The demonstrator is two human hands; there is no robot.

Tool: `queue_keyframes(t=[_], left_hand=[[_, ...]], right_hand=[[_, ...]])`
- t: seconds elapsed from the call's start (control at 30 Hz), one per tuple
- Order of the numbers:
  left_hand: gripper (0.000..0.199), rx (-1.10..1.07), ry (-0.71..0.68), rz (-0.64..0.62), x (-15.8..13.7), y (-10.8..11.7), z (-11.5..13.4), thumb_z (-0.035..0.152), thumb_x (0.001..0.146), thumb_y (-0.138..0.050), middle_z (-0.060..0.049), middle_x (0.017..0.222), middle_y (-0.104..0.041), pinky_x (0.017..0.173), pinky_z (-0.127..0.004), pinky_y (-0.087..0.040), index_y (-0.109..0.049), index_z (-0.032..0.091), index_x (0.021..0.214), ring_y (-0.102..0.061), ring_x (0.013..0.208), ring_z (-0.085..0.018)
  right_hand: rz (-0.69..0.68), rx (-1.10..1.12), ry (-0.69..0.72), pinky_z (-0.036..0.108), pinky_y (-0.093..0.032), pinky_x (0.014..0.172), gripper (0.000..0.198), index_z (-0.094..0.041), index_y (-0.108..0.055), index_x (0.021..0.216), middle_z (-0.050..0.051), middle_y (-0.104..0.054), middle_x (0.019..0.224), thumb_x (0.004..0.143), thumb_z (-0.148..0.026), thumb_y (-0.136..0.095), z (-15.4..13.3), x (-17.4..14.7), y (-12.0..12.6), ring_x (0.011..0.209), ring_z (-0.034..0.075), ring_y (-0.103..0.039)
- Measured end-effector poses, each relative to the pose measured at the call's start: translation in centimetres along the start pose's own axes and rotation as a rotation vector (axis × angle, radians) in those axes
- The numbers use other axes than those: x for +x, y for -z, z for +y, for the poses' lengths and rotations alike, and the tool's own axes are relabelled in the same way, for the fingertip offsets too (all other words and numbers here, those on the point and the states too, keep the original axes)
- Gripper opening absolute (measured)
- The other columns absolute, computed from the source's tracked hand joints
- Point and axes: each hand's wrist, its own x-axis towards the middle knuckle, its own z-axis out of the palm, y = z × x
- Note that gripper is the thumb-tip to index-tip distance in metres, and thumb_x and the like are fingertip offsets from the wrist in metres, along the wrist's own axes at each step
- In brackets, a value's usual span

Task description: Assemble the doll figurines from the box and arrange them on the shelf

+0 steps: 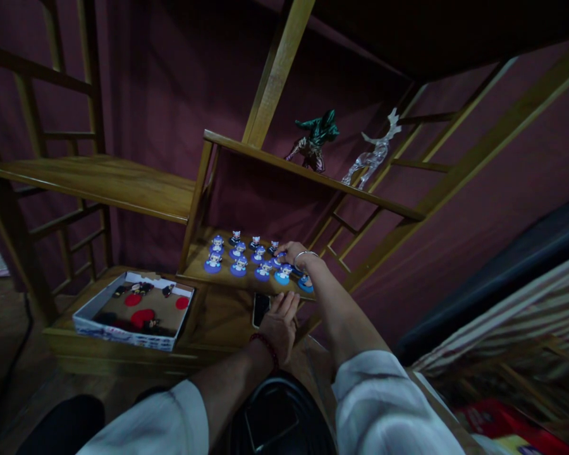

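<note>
My right hand (293, 253) reaches over the lower shelf, fingers drawn together at a small figurine near the back right; its fingers partly cover what they touch. Rows of figurines stand upright there: purple-haired figurines (238, 265) on round blue-purple bases in front, and smaller dark figurines with pale heads (255, 242) behind. A bluer-based figurine (283, 273) stands below my right wrist, and another is partly behind the forearm. My left hand (279, 319) is open, its fingers stretched out against the shelf's front edge (232, 281). A dark phone-like object (260, 309) lies beside it, partly covered.
An open cardboard box (123, 335) holding red discs and small dark figures sits at the lower left. On the shelf above stand a green-and-bronze statuette (317, 139) and a clear deer figure (372, 155). Wooden posts (277, 69) frame the shelves. A black round seat (279, 417) is below.
</note>
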Motion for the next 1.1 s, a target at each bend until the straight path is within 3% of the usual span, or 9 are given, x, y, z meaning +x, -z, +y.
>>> queue_keyframes(t=[0.27,0.53,0.8,1.1], left_hand=[[0.046,-0.018,0.036,0.030,0.1,-0.1,0.2,0.014,0.085,-0.024,-0.008,0.142,-0.022,0.107,-0.034,-0.019,-0.034,0.007,0.129,-0.016,0.130,-0.016],[0.041,0.011,-0.041,-0.088,-0.1,2.6,-0.2,0.018,0.084,-0.028,-0.010,0.142,-0.021,0.107,-0.036,-0.014,-0.049,0.006,0.118,-0.015,0.130,-0.020],[0.042,-0.035,-0.088,-0.196,-0.6,6.0,-0.1,0.027,0.075,-0.043,-0.016,0.141,-0.019,0.106,-0.042,-0.008,-0.058,0.003,0.106,-0.013,0.130,-0.028],[0.036,-0.076,-0.067,-0.142,-0.6,4.8,-0.2,0.027,0.075,-0.043,-0.014,0.140,-0.024,0.105,-0.042,-0.008,-0.064,0.008,0.096,-0.016,0.129,-0.027]], right_hand=[[-0.012,0.018,-0.057,0.016,-0.043,0.076,0.031,-0.025,-0.067,0.092,-0.002,-0.066,0.097,0.061,-0.024,-0.068,0.2,0.4,-0.4,0.088,0.014,-0.061],[-0.002,0.078,-0.064,0.017,-0.043,0.080,0.043,-0.026,-0.062,0.102,-0.002,-0.064,0.103,0.060,-0.023,-0.069,0.4,0.0,-0.2,0.092,0.013,-0.059],[0.087,0.075,-0.129,0.017,-0.045,0.069,0.037,-0.020,-0.060,0.105,0.000,-0.067,0.086,0.068,-0.025,-0.063,-0.6,-3.4,2.0,0.073,0.010,-0.061],[0.269,-0.068,-0.021,0.021,-0.043,0.079,0.027,-0.018,-0.063,0.100,0.004,-0.067,0.090,0.077,-0.028,-0.052,-1.9,-7.9,3.5,0.084,0.014,-0.059]])
